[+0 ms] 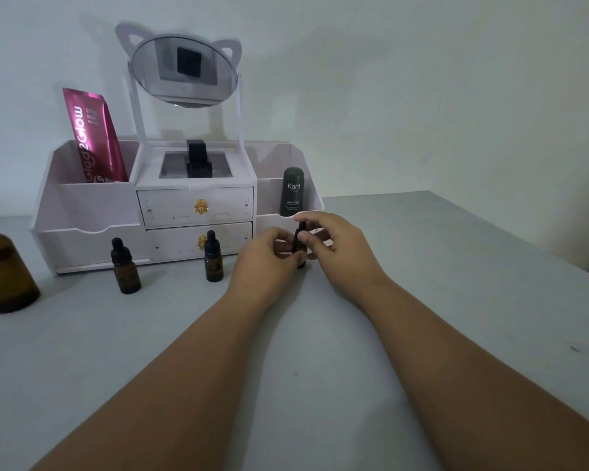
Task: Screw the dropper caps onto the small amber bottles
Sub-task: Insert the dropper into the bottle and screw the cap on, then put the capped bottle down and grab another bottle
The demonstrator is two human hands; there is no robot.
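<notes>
A small amber bottle [299,247] stands on the grey table just in front of the organizer, between my two hands. My left hand [264,265] grips its body from the left. My right hand [332,248] pinches the black dropper cap [301,227] on its neck with thumb and fingers. Two more small amber bottles, each with a black dropper cap on top, stand to the left: one [213,258] by the lower drawer, another [126,268] further left.
A white cosmetic organizer [92,205] with drawers and a cat-ear mirror [183,70] stands behind the bottles. It holds a pink pouch [94,137] and a dark green Kahf bottle [292,191]. A large amber bottle [4,270] stands at the left edge.
</notes>
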